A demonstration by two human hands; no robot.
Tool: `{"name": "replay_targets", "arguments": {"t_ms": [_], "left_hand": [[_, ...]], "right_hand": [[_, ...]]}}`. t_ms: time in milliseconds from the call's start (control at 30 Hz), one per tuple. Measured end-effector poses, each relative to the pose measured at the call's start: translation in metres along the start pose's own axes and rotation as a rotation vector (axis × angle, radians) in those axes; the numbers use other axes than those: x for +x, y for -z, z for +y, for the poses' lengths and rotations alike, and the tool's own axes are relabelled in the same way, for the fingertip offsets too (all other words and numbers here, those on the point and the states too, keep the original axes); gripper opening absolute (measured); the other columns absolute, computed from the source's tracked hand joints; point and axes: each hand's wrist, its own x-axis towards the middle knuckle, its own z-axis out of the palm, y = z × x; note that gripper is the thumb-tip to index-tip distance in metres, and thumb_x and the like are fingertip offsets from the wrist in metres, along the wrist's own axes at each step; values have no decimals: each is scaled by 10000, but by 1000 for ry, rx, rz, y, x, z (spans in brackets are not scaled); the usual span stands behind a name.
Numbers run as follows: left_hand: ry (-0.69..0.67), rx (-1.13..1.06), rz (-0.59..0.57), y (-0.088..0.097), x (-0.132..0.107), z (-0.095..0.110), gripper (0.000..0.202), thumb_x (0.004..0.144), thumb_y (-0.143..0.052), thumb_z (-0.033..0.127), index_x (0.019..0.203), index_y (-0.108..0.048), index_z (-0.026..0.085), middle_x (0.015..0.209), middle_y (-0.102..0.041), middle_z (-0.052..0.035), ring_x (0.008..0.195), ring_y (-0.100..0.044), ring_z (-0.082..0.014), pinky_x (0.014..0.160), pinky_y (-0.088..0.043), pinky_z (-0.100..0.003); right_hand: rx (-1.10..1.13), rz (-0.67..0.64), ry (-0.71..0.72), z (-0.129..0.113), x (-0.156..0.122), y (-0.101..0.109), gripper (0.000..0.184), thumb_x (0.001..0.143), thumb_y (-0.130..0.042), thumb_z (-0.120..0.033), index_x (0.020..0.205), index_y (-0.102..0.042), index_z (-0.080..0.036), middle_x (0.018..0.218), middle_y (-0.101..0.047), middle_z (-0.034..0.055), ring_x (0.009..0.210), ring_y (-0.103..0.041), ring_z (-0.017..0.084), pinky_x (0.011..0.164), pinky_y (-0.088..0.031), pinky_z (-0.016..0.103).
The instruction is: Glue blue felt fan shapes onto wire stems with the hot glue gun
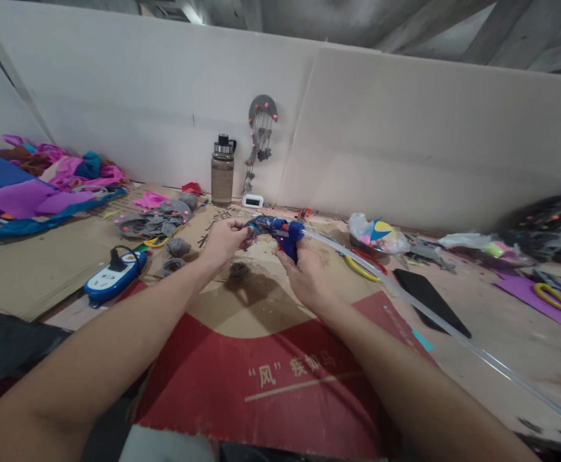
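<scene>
My right hand (304, 273) is wrapped round the handle of a blue hot glue gun (287, 234), a finger by its trigger. A long translucent glue stick (405, 292) runs out of the gun's back end towards the lower right. The nozzle points left at my left hand (227, 242), whose fingers are pinched together on a small grey piece (248, 236), mostly hidden by the fingers. Below the hands, a small coil of grey yarn (238, 271) lies on the cardboard (280, 314). Another grey coil (173, 266) and a grey yarn ball (178, 247) sit left of my left hand.
At left are a power strip (111, 277), grey felt pieces (158, 221) and colourful fabric scraps (34, 189). A water bottle (222, 173) and small clock (252, 201) stand by the white partition (381, 141). A phone (429, 300) and yellow-handled scissors (363, 269) lie right.
</scene>
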Motion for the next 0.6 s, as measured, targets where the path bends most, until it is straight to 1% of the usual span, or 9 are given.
{"name": "replay_targets", "arguments": {"t_ms": [200,467,600], "left_hand": [[-26,21,-12,3,4,-5,107,655,-700,162,627,-608,117,578,-618,-35,513,-591,-117,580,-521,-267],[-16,25,-4,1,1,-2,109,669,-678,145,616,-589,112,569,-607,-30,498,-582,-109,578,-519,-265],[-5,23,1,0,0,2,84,682,-660,133,647,-589,105,586,-608,-19,532,-607,-107,593,-525,-246]], "right_hand": [[-17,-3,-4,-1,0,1,278,835,-471,-335,1080,-524,-215,934,-617,88,827,-568,249,765,-437,400],[-35,-12,-19,-5,0,1,286,837,-463,-332,1081,-525,-196,937,-622,97,828,-572,246,771,-443,399],[-91,-17,-20,-5,0,1,307,843,-446,-321,1104,-517,-176,960,-624,108,850,-577,246,773,-448,395]]}}
